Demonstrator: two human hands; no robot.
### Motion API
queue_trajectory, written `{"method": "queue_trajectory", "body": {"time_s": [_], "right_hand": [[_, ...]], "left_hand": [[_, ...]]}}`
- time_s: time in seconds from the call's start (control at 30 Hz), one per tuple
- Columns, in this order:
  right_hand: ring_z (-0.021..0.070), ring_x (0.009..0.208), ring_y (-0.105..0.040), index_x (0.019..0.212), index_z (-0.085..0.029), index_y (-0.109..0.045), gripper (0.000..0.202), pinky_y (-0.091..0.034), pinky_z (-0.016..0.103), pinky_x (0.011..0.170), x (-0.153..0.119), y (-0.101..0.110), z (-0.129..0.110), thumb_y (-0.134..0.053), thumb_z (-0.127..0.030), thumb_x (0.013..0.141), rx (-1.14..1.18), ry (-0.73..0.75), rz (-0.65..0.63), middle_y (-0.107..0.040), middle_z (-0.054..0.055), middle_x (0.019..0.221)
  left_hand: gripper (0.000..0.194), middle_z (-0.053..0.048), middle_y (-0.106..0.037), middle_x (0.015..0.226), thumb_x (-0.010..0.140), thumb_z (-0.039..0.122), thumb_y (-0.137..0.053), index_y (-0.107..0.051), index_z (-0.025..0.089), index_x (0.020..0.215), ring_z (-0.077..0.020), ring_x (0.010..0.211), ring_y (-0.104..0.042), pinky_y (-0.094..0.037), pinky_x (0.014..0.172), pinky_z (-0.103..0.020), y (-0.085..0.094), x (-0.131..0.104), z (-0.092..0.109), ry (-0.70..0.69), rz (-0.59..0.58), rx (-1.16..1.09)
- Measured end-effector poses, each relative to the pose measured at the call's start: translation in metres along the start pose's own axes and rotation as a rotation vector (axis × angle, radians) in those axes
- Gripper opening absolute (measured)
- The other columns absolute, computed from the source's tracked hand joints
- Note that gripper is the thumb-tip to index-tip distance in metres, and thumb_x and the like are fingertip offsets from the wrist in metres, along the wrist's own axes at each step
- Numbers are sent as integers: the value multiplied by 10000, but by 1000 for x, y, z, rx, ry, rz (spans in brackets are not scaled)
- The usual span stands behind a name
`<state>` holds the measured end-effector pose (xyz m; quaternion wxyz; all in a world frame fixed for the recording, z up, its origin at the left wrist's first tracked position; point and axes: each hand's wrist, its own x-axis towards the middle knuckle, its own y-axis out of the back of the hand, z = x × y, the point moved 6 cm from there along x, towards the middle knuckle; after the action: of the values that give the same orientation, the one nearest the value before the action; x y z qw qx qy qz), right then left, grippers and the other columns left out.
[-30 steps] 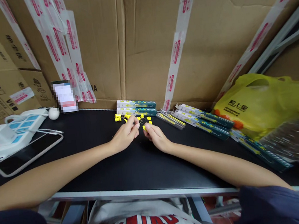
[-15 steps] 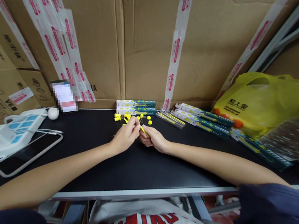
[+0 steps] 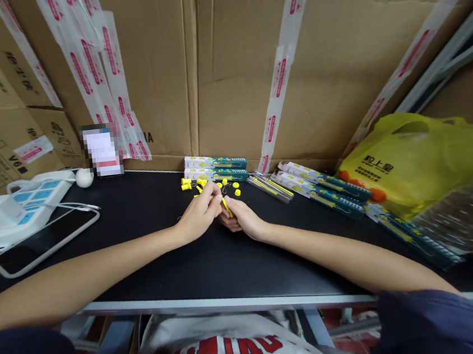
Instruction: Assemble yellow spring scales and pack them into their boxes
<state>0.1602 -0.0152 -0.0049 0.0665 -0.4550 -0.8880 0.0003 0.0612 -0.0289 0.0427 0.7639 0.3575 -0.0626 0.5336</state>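
Over the middle of the black table point(image 3: 179, 276), my two hands meet. My right hand point(image 3: 241, 217) is closed around a small yellow plastic piece point(image 3: 227, 207), part of which shows between thumb and fingers. My left hand point(image 3: 202, 211) is pinched at the upper end of that piece; whatever sits in its fingertips is too small to make out. Just behind the hands lie several loose yellow plastic parts point(image 3: 186, 184), some round like caps point(image 3: 237, 192), with thin wire bits among them.
Slim printed boxes point(image 3: 216, 170) lie behind the parts, with clear-wrapped rods point(image 3: 269, 187) and more boxes point(image 3: 318, 194) to the right. A yellow plastic bag point(image 3: 412, 158) stands far right. On the left are a power strip point(image 3: 48, 199), a phone point(image 3: 49, 242) and another propped phone point(image 3: 102, 151).
Both hands stay in nearly the same place. The yellow piece in my right hand is turned slightly more upright, and the left fingers have shifted a little.
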Motion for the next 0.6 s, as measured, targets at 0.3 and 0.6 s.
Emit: {"method": "queue_trajectory", "body": {"time_s": [0.3, 0.6], "right_hand": [[52, 405, -143, 674, -220, -335, 455, -111, 160, 355, 1, -1, -3, -429, -605, 898, 25, -2, -31, -217, -109, 484], [47, 407, -149, 678, -219, -354, 477, -125, 159, 350, 1, 2, -2, -432, -646, 876, -7, 18, 36, -225, -107, 496]], "left_hand": [[139, 71, -399, 599, 961, 326, -358, -370, 205, 894, -84, 553, -392, -351, 594, -228, 0, 1, 0, -27, -28, -41], [171, 99, -370, 562, 942, 369, -403, -339, 220, 886, -49, 441, -298, -243, 432, -169, -8, 7, -10, 115, -145, -340]]}}
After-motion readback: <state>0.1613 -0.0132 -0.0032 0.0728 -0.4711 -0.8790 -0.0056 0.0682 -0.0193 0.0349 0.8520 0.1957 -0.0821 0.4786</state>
